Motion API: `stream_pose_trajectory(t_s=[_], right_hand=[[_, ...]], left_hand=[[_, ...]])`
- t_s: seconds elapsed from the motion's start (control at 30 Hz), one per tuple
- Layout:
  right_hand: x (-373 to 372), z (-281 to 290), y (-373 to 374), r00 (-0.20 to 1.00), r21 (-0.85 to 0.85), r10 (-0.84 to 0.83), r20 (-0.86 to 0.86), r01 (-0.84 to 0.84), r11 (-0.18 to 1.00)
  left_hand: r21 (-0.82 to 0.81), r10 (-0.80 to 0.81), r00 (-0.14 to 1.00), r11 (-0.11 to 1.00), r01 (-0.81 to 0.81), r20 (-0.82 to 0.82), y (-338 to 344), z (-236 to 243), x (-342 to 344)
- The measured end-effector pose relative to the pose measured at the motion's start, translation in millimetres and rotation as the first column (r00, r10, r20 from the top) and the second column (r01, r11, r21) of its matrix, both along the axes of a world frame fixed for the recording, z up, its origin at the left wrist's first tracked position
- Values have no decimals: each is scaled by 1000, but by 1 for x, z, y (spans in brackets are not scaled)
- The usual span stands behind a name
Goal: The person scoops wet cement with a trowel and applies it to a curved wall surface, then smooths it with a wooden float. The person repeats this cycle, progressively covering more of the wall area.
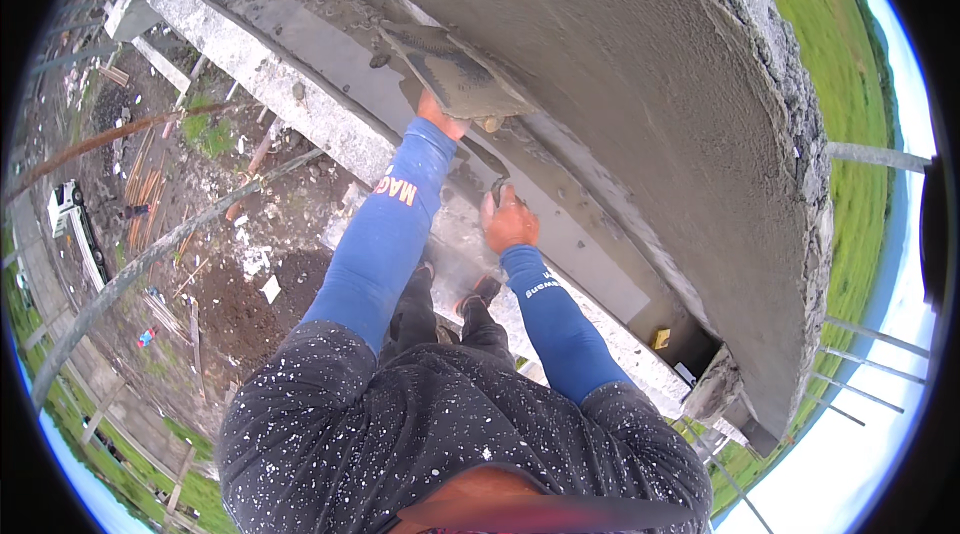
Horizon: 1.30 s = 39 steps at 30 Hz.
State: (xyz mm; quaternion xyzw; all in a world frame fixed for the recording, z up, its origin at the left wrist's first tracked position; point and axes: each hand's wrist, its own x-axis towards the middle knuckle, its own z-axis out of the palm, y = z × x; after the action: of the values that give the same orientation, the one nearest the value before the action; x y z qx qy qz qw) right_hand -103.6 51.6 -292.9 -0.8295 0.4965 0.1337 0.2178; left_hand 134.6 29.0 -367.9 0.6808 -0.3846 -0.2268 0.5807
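Observation:
My left hand [443, 117] is closed at the near edge of a flat mortar board [452, 72], which is smeared with wet grey mortar. The board tilts against the foot of the plastered concrete wall [640, 44]. Lower and to the right, my right hand [512, 222] is wrapped round the handle of a small trowel. Its narrow, mortar-coated blade [484, 156] points up and left, toward the board. Most of the handle is hidden by my fingers. Below both hands runs a grey trough-like ledge [590, 254] beside the wall.
A rough whitish concrete beam [235, 64] borders the ledge. My feet stand on a concrete surface beside it, high above muddy ground with a white truck [75, 224]. Metal bars [160, 244] cross at left. A small yellow block [661, 338] lies at the ledge's right end.

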Motion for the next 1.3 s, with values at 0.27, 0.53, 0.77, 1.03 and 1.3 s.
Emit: stream_pose_trajectory(t_s=[0.27,0.53,0.77,1.03,1.3], right_hand=[[-3,-5,-3,1000,27,2,-6,-2,1000],[-6,-9,-3,996,32,0,89,-2,999],[-6,-8,-2,998,40,-18,54,15,999],[-3,2,-1,998,53,-28,49,25,998],[-7,-1,2,997,31,-39,69,37,999]], left_hand=[[14,-70,-158,880,-475,-985,-60,-24,-77],[177,206,-10,814,-553,-979,-89,-20,-35],[-8,78,122,815,-579,-989,-94,3,-10],[22,95,125,874,-486,-988,-83,119,89],[5,174,344,897,-442,-923,-68,268,221]])
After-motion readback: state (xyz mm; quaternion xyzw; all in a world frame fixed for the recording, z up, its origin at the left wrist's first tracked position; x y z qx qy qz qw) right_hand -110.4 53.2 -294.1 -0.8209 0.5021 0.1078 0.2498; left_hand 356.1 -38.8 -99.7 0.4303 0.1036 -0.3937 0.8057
